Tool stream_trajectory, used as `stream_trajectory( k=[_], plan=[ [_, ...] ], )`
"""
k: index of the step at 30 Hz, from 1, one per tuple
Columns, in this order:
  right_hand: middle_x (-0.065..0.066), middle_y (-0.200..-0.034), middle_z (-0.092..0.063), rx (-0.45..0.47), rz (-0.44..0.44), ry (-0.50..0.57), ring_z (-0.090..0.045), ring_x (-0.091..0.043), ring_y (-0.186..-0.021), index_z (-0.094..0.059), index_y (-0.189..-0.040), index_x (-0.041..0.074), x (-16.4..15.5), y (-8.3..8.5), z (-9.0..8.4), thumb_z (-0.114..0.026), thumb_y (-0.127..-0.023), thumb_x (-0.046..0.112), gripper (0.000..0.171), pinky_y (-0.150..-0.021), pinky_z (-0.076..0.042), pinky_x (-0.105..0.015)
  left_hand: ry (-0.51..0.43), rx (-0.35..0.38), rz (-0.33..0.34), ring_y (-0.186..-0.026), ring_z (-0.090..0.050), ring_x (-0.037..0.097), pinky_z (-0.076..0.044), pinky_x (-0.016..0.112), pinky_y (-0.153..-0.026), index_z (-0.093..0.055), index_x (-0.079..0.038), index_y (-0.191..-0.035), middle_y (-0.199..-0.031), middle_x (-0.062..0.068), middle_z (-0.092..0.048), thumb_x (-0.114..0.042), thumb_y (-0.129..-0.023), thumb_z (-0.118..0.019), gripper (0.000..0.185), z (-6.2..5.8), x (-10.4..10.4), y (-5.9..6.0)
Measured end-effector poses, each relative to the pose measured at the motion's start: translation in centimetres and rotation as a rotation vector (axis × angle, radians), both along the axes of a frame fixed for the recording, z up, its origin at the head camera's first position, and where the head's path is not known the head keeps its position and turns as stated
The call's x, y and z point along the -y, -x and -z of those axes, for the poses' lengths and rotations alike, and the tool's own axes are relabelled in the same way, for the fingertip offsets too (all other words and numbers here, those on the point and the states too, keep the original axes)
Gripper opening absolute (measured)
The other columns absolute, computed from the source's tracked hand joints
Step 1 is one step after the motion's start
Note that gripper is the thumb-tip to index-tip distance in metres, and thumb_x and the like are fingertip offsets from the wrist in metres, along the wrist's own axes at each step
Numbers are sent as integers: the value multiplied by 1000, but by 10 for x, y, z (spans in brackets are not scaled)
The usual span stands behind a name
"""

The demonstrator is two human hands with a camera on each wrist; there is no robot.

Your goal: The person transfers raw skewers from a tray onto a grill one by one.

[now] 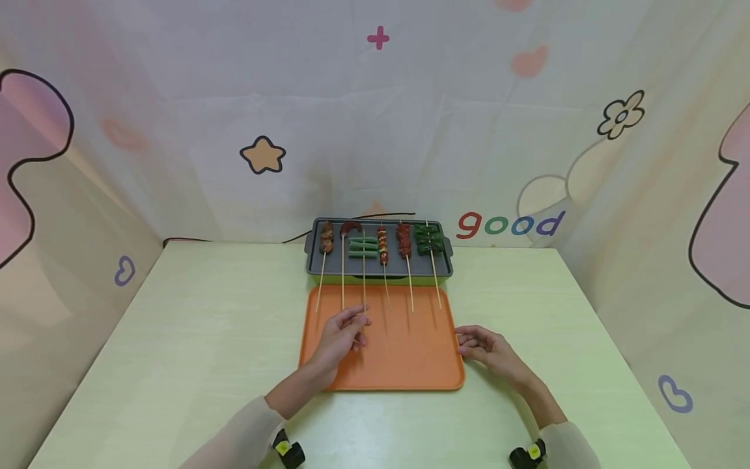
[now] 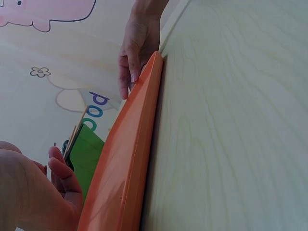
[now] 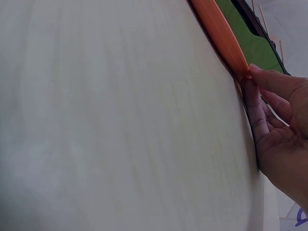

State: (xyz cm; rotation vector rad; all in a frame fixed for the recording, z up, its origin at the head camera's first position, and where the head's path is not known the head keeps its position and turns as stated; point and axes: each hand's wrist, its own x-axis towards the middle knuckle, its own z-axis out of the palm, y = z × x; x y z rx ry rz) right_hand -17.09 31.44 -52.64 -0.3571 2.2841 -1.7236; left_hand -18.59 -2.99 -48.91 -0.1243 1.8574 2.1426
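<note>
An orange tray (image 1: 404, 365) lies on the table in front of a small grill (image 1: 375, 267) with a dark plate and a green base. My right hand (image 1: 489, 352) pinches the tray's right edge, its fingertips at the rim in the right wrist view. Over the tray's left half is my left hand (image 1: 340, 339), fingers loosely bent and fingertips at the lower end of the stick of the green vegetable skewer (image 1: 363, 247). To that skewer's left lie a curved reddish skewer (image 1: 350, 227) and a brown meat skewer (image 1: 326, 238).
Right of the green one lie a mixed skewer (image 1: 383, 244), a dark red meat skewer (image 1: 404, 241) and a leafy green skewer (image 1: 428, 240). Their sticks reach over the tray's far edge. A black cable (image 1: 295, 237) runs behind the grill, before a patterned curtain (image 1: 375, 130).
</note>
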Motion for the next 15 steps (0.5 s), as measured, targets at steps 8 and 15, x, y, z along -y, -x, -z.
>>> stream_trajectory(
  k=[8, 15],
  plan=[
    [-7, -112, -64, -8, -19, -3, -64, -3, -96, -51, -138, -12, 1, 4, 2, -64, -99, 5, 45, -86, -54, -15, 34, -11, 6, -67, -59, 9, -43, 18, -59, -56, -5, -144, -115, 12, -71, -19, -104, -59, 42, 3, 11, -4],
    [-15, -116, -64, -3, -18, -23, -64, -3, -97, -52, -138, -11, 1, 6, 1, -65, -99, 7, 45, -86, -54, -15, 147, -68, 32, -70, -62, 14, -46, 21, -61, -63, -9, -138, -107, 6, -69, -16, -99, -67, 40, 6, 39, -17]
  ],
)
